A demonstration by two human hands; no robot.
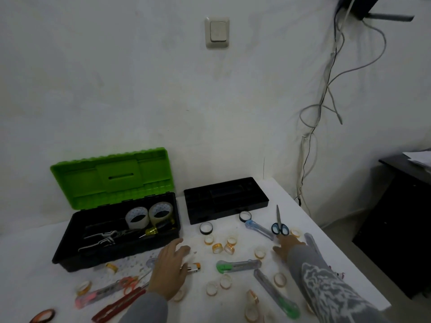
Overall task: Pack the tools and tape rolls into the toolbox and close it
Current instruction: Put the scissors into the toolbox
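Toolbox (116, 231): stood open at the table's ten o'clock, green lid (112, 178) raised; two large tape rolls (149, 214) and dark-handled tools are already held inside.
Tray (225, 199): set apart, at the toolbox's three o'clock.
Left hand (169, 269): spread flat, nothing grasped; a lighter (194, 267) is seen just at its three o'clock.
Right hand (288, 245): fingers extended, nothing gripped; scissors (279, 226) lie just at its twelve o'clock, a blue cutter (258, 228) at eleven.
Step judged: scissors to be collected.
Method advised: handles are to be pinched, blades kept shut, then laid flat beside the packed tools.
Remainder: many small tape rolls (219, 248) and cutters (238, 265) are left scattered.
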